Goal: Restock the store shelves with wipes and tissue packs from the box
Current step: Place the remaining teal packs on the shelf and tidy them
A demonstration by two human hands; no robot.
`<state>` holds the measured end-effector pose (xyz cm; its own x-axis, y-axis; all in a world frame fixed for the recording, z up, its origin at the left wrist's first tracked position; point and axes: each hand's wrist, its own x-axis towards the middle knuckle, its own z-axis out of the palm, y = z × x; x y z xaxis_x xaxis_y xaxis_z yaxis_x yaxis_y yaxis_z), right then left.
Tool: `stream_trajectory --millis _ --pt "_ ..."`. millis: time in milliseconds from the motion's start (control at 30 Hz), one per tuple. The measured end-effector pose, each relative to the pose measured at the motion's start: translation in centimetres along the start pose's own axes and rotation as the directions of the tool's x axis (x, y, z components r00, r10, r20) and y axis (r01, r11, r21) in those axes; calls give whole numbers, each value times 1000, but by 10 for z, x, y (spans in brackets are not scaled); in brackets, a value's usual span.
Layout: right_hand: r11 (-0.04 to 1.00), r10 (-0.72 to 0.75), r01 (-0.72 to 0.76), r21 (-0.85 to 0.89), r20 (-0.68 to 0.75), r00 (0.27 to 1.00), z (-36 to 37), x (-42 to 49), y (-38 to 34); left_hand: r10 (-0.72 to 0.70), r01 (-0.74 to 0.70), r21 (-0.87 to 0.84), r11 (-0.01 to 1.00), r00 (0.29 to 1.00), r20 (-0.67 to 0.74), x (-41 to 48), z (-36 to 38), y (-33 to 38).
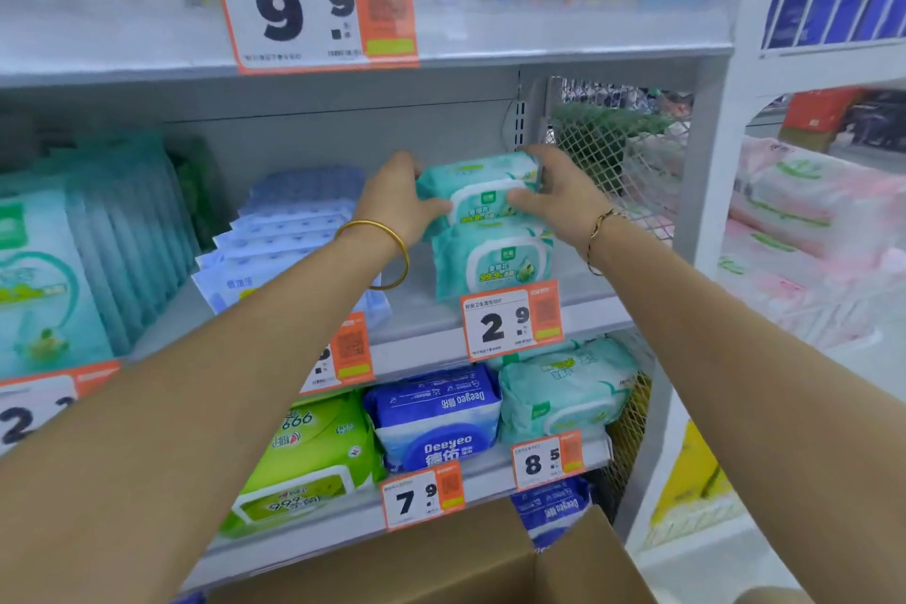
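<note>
White shelf unit [421,346] fills the view, open cardboard box [441,564] at its foot. At the right end of the middle tier, a teal wipes pack [483,199] sits atop a matching pack [495,260], above the 2.9 price tag [510,319]. Left hand [397,196] and right hand [559,196] grip the upper pack by its ends

Both arms stretched forward, left grip [397,196] and right grip [564,191] clasping 1 wipes pack [483,199] from opposite sides

Shelf tag [512,321] reads 2.9; blue pack [436,422] reads Deeyeo.
</note>
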<state>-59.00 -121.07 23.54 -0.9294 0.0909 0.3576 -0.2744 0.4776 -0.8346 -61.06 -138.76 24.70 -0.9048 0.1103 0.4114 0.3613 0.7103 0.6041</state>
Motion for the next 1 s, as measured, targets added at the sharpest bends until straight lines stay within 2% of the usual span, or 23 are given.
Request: stream_trajectory --millis 100,233,500,600,667,733,800,833,900,967,1000 --pt "994 112 -112 -8 52 992 2 1 8 -24 9 146 989 995 99 0 3 -2" --pt "979 197 -194 -64 51 979 5 3 17 -50 -29 305 952 968 248 6 8 -4" --pt "963 191 -188 -192 -6 982 8 -1 13 -61 -87 422 902 944 325 11 5 -6" --pt "971 125 -142 -194 -97 987 6 -16 7 10 -106 507 855 982 188 -5 -2 -2" --pt "979 -5 -42 -198 -235 972 4 -36 3 173 -155 481 863 985 8 -33 -7 2" --pt "987 -130 84 -137 -367 921 10 -72 0 339 -273 340 900 928 -152 -77 -7 2" --pt "978 -210 197 -76 -409 888 28 -122 3 397 -369 167 914 896 -198 -124 0 -7" --pt "975 -220 211 -65 -381 898 41 -149 9 405 -388 126 913 901 -158 -147 8 -17" --pt "986 -161 145 -83 -231 960 75 -197 36 375 -372 114 921 927 -5 -191 32 -47" --pt "986 11 -12 -167 -7 1000 108 -234 80 266 -284 99 954 950 164 -230 56 -86" --pt "964 139 -110 -244 107 985 123 -246 105 208 -237 96 967 947 244 -246 67 -107"
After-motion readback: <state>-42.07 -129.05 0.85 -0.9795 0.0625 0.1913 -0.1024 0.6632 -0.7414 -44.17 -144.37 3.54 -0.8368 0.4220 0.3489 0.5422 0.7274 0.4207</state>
